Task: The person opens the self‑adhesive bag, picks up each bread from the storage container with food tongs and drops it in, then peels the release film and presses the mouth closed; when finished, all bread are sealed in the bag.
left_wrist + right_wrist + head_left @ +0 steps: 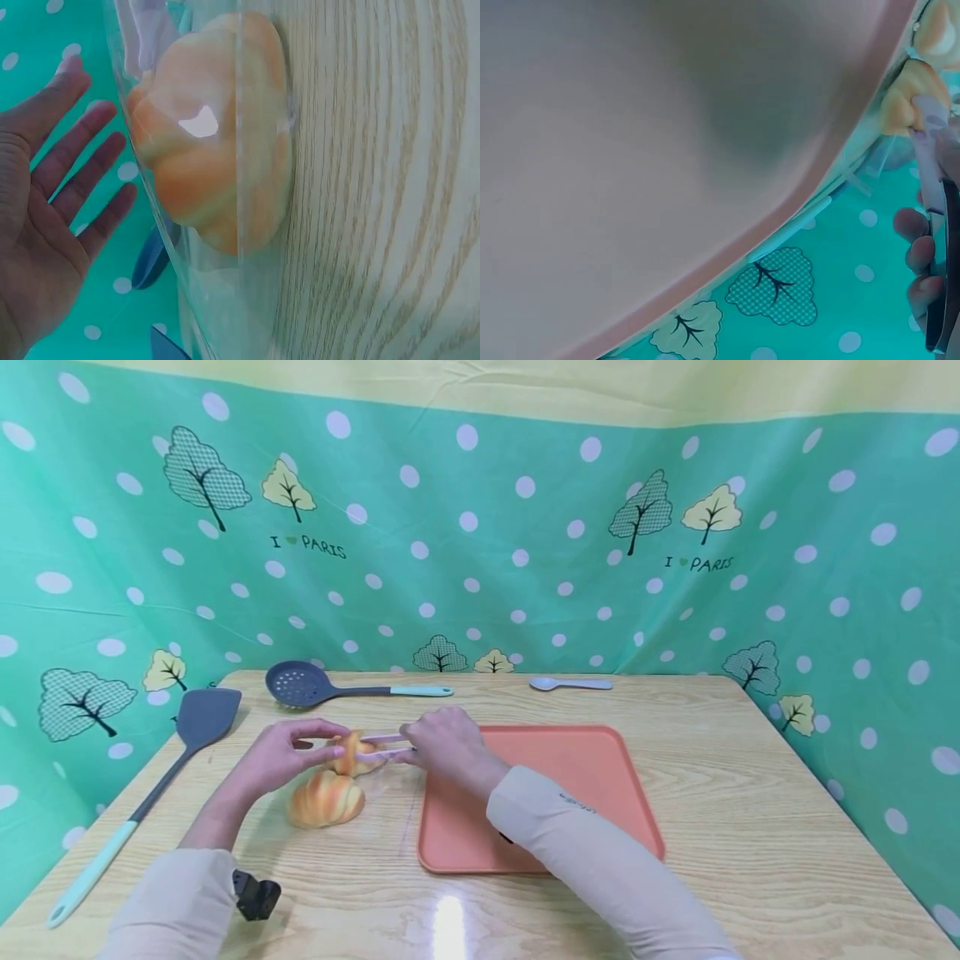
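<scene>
2 bread rolls: far roll (347, 765), near roll (326, 800); 1 pr. tongs (386, 737); 1 tray (555, 777). Rolls golden-orange w/ cream ridges, approx. 9 o'clock of tray; near one's long axis approx. 8–2. Tongs pale lilac, tips at far roll, pointing to 9. R hand (448, 743) grips tongs; L hand (283, 756), fingers spread, at far roll; contact unclear.

table (750, 793) wood-grained, glossy where light hits. tray (551, 760) smooth, matt, plastic-looking; backdrop (495, 602) creased cloth. bread (199, 176) behind clear, shiny plastic (221, 292).
</scene>
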Demonstrator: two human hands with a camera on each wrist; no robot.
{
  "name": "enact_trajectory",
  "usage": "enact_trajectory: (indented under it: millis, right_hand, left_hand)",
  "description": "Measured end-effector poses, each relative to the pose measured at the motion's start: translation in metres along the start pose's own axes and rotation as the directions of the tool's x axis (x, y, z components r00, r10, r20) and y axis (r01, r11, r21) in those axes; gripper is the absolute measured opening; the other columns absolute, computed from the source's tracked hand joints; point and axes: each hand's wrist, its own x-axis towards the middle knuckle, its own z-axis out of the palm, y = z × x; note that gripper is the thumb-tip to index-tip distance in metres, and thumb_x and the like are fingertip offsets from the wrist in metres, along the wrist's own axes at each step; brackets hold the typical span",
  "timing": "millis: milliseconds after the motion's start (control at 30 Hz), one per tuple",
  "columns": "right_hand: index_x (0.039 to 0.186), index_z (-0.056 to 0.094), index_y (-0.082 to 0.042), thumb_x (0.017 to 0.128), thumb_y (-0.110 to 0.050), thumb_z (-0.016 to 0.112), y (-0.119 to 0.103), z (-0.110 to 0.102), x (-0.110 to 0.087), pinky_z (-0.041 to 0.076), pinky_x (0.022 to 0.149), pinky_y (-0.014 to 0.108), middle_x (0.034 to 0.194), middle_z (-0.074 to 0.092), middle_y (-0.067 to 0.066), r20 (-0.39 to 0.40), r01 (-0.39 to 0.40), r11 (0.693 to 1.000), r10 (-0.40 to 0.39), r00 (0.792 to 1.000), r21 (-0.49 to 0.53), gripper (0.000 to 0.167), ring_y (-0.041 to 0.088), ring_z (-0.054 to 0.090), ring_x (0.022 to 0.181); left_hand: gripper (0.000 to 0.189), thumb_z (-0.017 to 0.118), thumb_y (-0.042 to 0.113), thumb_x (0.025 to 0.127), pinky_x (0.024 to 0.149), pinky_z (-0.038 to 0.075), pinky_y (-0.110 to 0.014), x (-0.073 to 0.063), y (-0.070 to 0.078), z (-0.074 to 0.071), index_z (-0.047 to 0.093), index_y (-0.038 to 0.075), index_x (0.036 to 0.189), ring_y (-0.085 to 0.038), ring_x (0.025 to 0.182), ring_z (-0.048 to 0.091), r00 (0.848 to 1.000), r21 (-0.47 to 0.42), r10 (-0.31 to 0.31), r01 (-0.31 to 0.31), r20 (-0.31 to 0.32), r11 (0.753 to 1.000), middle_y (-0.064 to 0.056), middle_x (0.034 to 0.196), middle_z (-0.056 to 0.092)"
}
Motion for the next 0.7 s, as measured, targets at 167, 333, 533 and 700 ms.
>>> enact_trajectory:
  millis: [167,333,533,700]
  right_hand:
    - [0.097,0.077,-0.025,0.094,-0.061,0.062,-0.0002,0.0002,0.0006,0.032,0.045,0.023,0.057,0.049,-0.009,0.007,0.008,1.000,-0.008,1.000,0.008,0.039,0.009,0.036,0.050]
    - [0.098,0.077,-0.026,0.094,-0.061,0.061,0.0002,0.0022,0.0013,0.033,0.046,0.023,0.057,0.051,-0.009,0.008,0.002,1.000,-0.003,1.000,0.025,0.039,0.009,0.036,0.050]
    - [0.100,0.077,-0.026,0.093,-0.060,0.063,0.0007,0.0036,0.0010,0.027,0.043,0.022,0.056,0.049,-0.009,-0.028,0.025,1.000,-0.024,0.999,0.013,0.038,0.009,0.031,0.048]
    - [0.102,0.076,-0.027,0.094,-0.060,0.062,-0.0023,0.0029,0.0029,0.026,0.041,0.022,0.058,0.052,-0.010,-0.057,0.061,0.997,-0.064,0.996,-0.050,0.036,0.008,0.029,0.047]
  left_hand:
    - [0.047,0.083,0.033,0.086,0.102,0.043,-0.064,-0.0020,-0.0021,0.0009,0.073,0.011,0.126,-0.045,0.128,0.054,0.998,0.059,-0.021,0.017,0.060,0.998,-0.014,0.132,0.067]
    - [0.032,0.085,0.028,0.084,0.102,0.043,-0.064,-0.0018,-0.0037,0.0026,0.079,0.013,0.112,-0.045,0.127,0.055,0.998,0.106,0.042,-0.046,0.041,0.993,-0.013,0.131,0.067]
    - [0.013,0.080,0.021,0.089,0.100,0.046,-0.062,-0.0015,-0.0031,0.0007,0.082,0.014,0.100,-0.042,0.122,0.061,0.998,0.077,0.051,-0.049,-0.022,0.996,-0.010,0.126,0.071]
    - [0.020,0.076,0.020,0.093,0.098,0.052,-0.052,-0.0026,-0.0007,-0.0015,0.080,0.009,0.109,-0.029,0.122,0.063,0.999,-0.012,0.016,-0.017,-0.048,1.000,-0.010,0.127,0.070]
